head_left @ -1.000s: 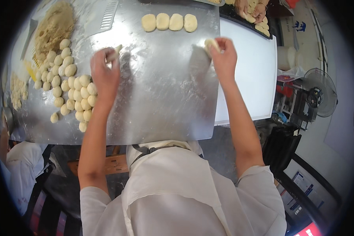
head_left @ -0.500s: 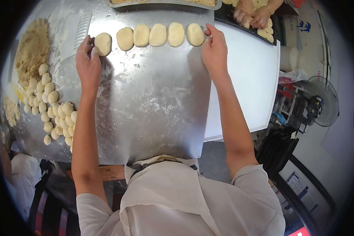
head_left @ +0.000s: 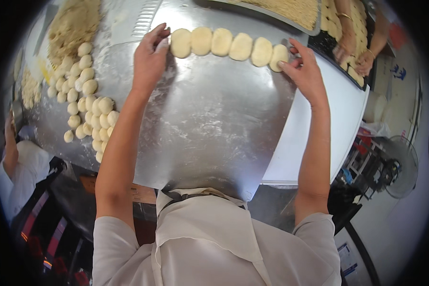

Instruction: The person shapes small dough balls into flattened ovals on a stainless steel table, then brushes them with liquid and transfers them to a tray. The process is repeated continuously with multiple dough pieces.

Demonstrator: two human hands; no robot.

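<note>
A row of several flattened, pale dough pieces (head_left: 221, 42) lies on the metal table (head_left: 214, 119), curving down toward its right end. The pieces sit side by side, touching or nearly so. At the left end, my left hand (head_left: 151, 57) has its curled fingers and thumb against the edge of the outermost piece. My right hand (head_left: 306, 71) closes on the opposite end, its thumb on the last piece and its fingers behind it. Between them the hands clasp the row lengthwise.
Round dough balls (head_left: 88, 105) and a large dough-like mound (head_left: 74, 28) lie at left, near a slotted scraper (head_left: 145, 19). A crumb-filled tray (head_left: 291, 14) stands at the back. A co-worker's hands (head_left: 357, 57) work over a black tray (head_left: 336, 62). Another person (head_left: 21, 171) is at left.
The dough pieces, spaced apart before, are now pushed together into a tighter row. My hands have drawn closer together, and my right thumb has come onto the end piece. The whole view has shifted.
</note>
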